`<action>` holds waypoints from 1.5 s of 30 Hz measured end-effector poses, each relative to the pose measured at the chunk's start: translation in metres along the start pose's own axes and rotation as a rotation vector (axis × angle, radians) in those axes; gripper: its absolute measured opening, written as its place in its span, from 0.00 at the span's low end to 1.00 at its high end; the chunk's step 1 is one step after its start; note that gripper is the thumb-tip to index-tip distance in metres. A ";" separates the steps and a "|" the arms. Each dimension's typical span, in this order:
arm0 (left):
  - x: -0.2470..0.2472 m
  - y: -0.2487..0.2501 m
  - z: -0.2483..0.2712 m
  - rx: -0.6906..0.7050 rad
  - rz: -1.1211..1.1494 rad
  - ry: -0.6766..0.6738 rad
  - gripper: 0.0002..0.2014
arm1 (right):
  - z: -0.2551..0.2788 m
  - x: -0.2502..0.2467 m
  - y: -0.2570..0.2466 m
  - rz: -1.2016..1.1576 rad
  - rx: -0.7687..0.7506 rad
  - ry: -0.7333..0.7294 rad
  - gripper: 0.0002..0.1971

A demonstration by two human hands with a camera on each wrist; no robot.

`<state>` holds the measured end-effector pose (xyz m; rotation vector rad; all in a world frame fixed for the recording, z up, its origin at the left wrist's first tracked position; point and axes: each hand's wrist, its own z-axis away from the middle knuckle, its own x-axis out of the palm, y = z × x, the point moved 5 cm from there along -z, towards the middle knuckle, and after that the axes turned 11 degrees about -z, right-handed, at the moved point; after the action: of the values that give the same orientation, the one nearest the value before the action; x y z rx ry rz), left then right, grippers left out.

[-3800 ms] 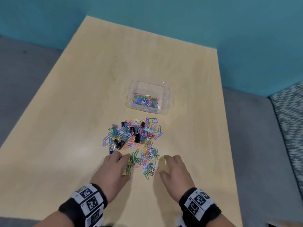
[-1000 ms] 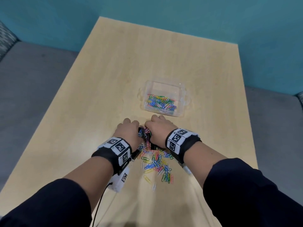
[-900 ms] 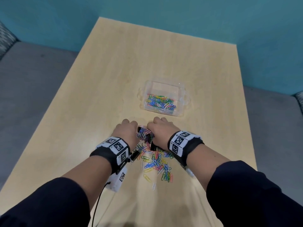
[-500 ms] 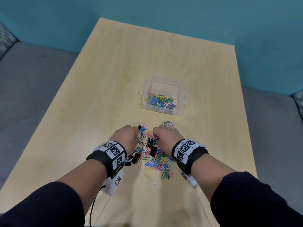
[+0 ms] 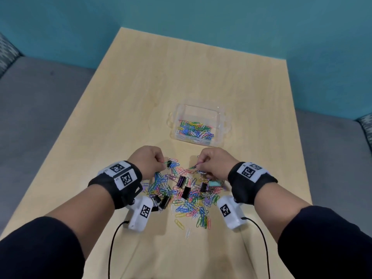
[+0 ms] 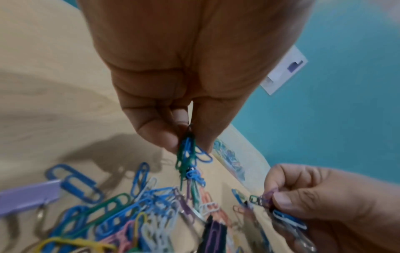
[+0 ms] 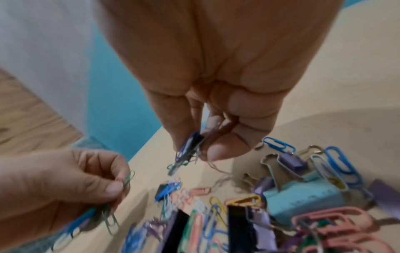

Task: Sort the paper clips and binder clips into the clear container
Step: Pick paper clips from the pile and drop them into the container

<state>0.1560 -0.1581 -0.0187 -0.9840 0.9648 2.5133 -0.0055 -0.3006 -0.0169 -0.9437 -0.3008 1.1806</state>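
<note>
A pile of coloured paper clips (image 5: 187, 200) mixed with black, teal and purple binder clips (image 5: 182, 181) lies on the wooden table (image 5: 141, 97) between my wrists. My left hand (image 5: 151, 163) hovers over the pile's far left and pinches a bunch of blue and green paper clips (image 6: 188, 154). At the pile's far right my right hand (image 5: 211, 164) pinches a few paper clips (image 7: 188, 150). The clear container (image 5: 221, 122) stands a little beyond both hands, with several paper clips (image 5: 194, 131) inside.
A teal binder clip (image 7: 303, 196) and purple binder clips (image 7: 292, 162) lie under my right hand. The table's right edge (image 5: 302, 158) is near. Grey floor (image 5: 40, 117) surrounds the table, and a teal wall (image 5: 201, 17) stands behind it.
Both hands have drawn back from the middle of the pile and apart, each lifting a pinch of paper clips. More of the pile shows between them.
</note>
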 end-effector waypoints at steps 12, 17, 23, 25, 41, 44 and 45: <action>0.002 0.002 0.000 -0.140 0.644 -0.198 0.09 | -0.003 -0.013 0.004 -0.274 0.088 -0.061 0.06; -0.007 0.026 -0.008 -0.117 0.791 -0.195 0.09 | -0.007 -0.026 -0.008 -0.403 0.081 -0.047 0.10; -0.029 0.071 -0.048 -0.095 0.746 0.005 0.11 | -0.031 -0.062 -0.045 -0.371 -0.020 0.191 0.11; -0.032 0.083 -0.060 -0.085 0.691 0.074 0.12 | -0.040 -0.069 -0.051 -0.316 -0.013 0.253 0.11; 0.010 0.018 0.039 -0.006 0.496 0.044 0.05 | 0.040 -0.056 0.036 -0.206 -0.011 0.203 0.06; 0.046 0.001 0.070 0.072 0.335 -0.008 0.05 | 0.063 -0.034 0.071 -0.109 -0.020 0.182 0.04; 0.054 -0.003 0.077 0.113 0.250 0.007 0.04 | 0.069 -0.027 0.079 -0.072 -0.017 0.174 0.04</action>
<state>0.0796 -0.1035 -0.0150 -0.8873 1.2884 2.6178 -0.1127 -0.2867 -0.0283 -1.0353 -0.2034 1.0243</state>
